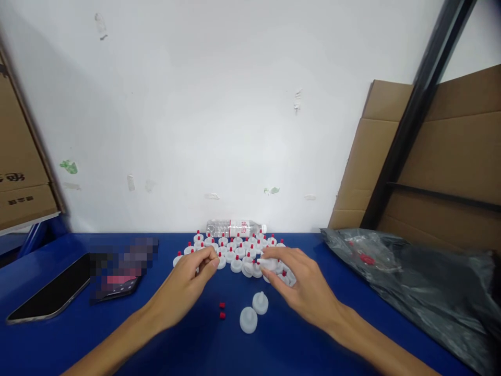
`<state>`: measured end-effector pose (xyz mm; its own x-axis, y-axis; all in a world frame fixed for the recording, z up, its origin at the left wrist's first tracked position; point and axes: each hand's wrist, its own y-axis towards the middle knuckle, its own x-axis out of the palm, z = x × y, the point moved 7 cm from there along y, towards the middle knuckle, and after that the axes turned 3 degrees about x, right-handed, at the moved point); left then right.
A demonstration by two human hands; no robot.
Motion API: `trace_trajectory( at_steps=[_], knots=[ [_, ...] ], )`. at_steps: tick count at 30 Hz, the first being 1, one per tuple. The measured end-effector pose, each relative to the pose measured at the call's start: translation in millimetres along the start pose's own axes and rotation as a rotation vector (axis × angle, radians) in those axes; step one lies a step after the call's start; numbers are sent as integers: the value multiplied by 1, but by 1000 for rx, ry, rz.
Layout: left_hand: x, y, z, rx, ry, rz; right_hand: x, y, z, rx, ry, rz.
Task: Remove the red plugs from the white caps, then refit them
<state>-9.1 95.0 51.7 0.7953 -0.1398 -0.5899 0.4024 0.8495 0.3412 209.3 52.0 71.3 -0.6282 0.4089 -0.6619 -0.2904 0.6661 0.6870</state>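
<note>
My right hand [303, 277] grips a white nozzle cap [269, 263] between thumb and fingers, its spout pointing left. My left hand [195, 271] is closed in a pinch to the left of it; whatever lies between those fingertips is hidden. Behind both hands stand many white nozzle caps with red tips [236, 265], crowded together. Nearer me are two white nozzle caps without red tips, a larger-looking one [248, 320] and another [260, 303] beside it. Two small red tips [222, 315] lie to their left on the blue table [188, 344].
A clear plastic bottle [235, 228] lies on its side against the white wall. At the left are a phone [50, 287] and a dark, partly blurred item [123, 277]. A grey plastic bag [410, 282] covers the right side, with cardboard [371, 151] behind it.
</note>
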Motion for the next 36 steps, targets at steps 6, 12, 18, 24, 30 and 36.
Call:
trace_trajectory(
  at_steps=[6,12,18,24,30,36],
  knots=[
    [10,4,-3,58,265,-68,13,-5,-7,-22,-10,-82],
    [17,0,-7,104,352,-149,24,-7,-1,-16,-52,-157],
    [22,-2,-16,57,472,-228,34,-7,5,38,-14,-260],
    [28,-1,-23,63,360,-264,38,-11,8,95,-75,-351],
    [30,0,-24,1,384,-330,39,-12,5,107,-86,-406],
    [25,-2,-13,24,412,-352,38,-13,1,79,-94,-406]
  ],
)
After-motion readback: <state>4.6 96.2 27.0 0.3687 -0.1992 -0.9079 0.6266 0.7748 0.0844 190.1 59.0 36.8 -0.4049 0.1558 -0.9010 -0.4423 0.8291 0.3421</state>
